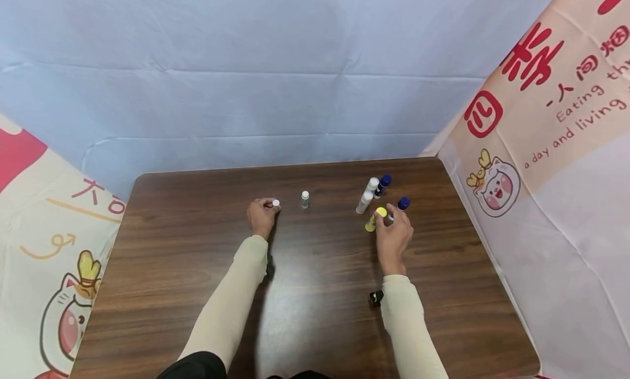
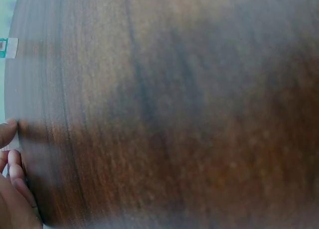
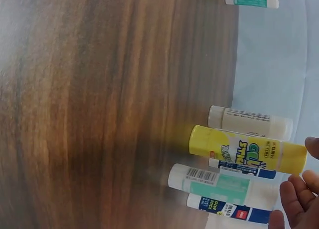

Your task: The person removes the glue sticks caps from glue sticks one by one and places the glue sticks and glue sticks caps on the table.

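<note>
Head view, white-capped stick (image 1: 276, 203) mostly hidden, left hand (image 1: 261, 218) gripping it

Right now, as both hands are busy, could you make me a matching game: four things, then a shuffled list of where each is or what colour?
1. yellow glue stick
2. lone white-capped stick
3. tabletop
4. sleeves

A. cream
B. at the fingers of the right hand
C. brown
D. beside the left hand

Pairs: 1-B, 2-D, 3-C, 4-A
</note>
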Available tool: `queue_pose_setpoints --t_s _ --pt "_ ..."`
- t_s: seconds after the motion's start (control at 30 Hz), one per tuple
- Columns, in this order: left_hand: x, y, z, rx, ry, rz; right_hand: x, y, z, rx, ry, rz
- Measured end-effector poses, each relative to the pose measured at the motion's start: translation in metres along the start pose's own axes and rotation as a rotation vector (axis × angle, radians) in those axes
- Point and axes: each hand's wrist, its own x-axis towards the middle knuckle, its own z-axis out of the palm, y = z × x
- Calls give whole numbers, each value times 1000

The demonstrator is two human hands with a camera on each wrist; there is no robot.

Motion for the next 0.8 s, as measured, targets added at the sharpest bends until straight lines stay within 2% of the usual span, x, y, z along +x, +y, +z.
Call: queue_pose_setpoints --t_s 0.57,0.8 --pt "-2 1 0 3 6 14 -2 4 3 -58 -80 -20" --pt "-3 2 -1 -3 2 26 -4 -3 0 -12 -92 4"
